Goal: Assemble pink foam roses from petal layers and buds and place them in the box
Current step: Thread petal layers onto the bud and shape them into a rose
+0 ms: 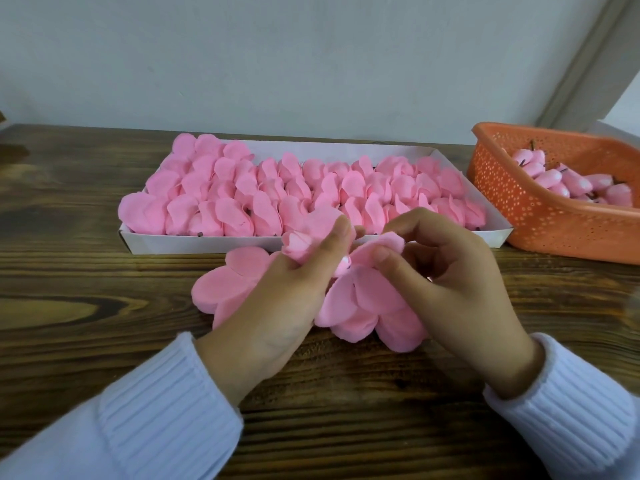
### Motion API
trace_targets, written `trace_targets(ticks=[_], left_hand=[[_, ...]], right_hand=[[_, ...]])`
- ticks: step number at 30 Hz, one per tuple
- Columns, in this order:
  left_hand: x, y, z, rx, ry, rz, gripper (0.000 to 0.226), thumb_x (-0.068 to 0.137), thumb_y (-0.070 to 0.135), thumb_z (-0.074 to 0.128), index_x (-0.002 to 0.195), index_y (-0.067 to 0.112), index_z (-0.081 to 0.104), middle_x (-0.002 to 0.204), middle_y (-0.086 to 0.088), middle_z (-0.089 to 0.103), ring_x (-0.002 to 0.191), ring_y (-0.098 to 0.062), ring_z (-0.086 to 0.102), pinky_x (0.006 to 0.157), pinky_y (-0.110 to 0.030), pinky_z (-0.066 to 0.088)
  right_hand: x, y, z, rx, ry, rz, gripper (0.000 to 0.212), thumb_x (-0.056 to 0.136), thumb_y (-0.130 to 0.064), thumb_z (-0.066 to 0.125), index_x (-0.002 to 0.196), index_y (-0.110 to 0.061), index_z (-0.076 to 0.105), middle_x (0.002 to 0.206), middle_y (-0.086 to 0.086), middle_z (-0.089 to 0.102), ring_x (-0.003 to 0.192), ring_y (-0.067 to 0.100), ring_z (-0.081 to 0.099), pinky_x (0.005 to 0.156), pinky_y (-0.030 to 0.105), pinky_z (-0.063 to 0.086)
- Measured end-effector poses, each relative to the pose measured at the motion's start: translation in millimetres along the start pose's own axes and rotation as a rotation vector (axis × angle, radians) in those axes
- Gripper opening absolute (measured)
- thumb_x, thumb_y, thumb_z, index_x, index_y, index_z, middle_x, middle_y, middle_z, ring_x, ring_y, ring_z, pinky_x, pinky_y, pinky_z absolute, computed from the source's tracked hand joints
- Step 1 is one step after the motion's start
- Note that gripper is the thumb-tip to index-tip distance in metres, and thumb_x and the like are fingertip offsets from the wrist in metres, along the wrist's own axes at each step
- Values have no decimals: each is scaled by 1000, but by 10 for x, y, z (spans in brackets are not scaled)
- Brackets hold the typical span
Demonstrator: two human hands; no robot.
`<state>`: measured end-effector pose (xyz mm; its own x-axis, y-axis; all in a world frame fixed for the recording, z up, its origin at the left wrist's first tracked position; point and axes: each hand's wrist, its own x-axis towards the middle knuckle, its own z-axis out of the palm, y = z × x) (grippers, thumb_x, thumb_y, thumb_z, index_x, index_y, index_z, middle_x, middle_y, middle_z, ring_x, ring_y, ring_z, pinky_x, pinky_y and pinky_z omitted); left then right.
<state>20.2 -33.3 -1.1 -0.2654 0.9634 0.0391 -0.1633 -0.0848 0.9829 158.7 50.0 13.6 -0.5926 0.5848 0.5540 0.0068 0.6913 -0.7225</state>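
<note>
Left hand (277, 306) grips a bud (294, 247); right hand (450, 289) pinches a petal layer (363, 296). I read the box (207, 242) at twelve o'clock, just beyond both, long axis nine-to-three.

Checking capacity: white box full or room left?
Nearly full: pink roses pack the white box side to side; bare strip only along its far wall.

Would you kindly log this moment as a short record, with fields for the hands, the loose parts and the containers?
left hand: grips a bud
right hand: pinches one petal of a petal layer
stack of petal layers: on the table, partly under the left hand
box: white, holds rows of roses
basket: orange, right of the box, holds spare buds
</note>
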Motion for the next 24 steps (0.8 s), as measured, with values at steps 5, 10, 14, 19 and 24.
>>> trace_targets(ticks=[5, 10, 14, 19, 24], left_hand=[[-55, 1, 34, 280, -103, 104, 36, 75, 63, 53, 96, 40, 70, 101, 3, 73, 99, -9, 67, 88, -28, 52], [-69, 28, 50, 327, -137, 172, 15, 85, 40, 59, 87, 29, 70, 73, 12, 69, 75, 2, 64, 67, -12, 48], [-69, -6, 27, 296, -145, 177, 33, 79, 51, 61, 96, 24, 69, 90, -8, 72, 91, -21, 68, 83, -37, 54], [-74, -7, 32, 312, -10, 210, 26, 74, 61, 56, 85, 42, 70, 70, -1, 71, 63, -5, 66, 58, -16, 52], [-49, 1, 32, 121, 88, 158, 27, 67, 61, 60, 70, 37, 72, 53, 16, 61, 51, 5, 57, 51, -9, 41]], right_hand=[[0, -8, -7, -56, 81, 17, 13, 84, -22, 64, 72, -16, 64, 61, -3, 62, 49, 12, 51, 48, 24, 41], [-6, -20, 4, -41, 81, -1, 15, 83, -23, 67, 72, -13, 64, 62, 0, 60, 52, 13, 50, 50, 19, 40], [-11, -37, -8, 17, 19, -73, 11, 87, -23, 66, 84, -14, 70, 74, -1, 68, 66, 19, 60, 62, 31, 49], [0, -26, -14, 115, -4, -95, 10, 86, -16, 61, 94, -17, 67, 89, -6, 69, 80, 18, 62, 72, 35, 50], [3, 11, 10, 206, -51, -79, 22, 78, -18, 61, 98, -21, 52, 94, -9, 60, 88, 21, 57, 79, 39, 44]])
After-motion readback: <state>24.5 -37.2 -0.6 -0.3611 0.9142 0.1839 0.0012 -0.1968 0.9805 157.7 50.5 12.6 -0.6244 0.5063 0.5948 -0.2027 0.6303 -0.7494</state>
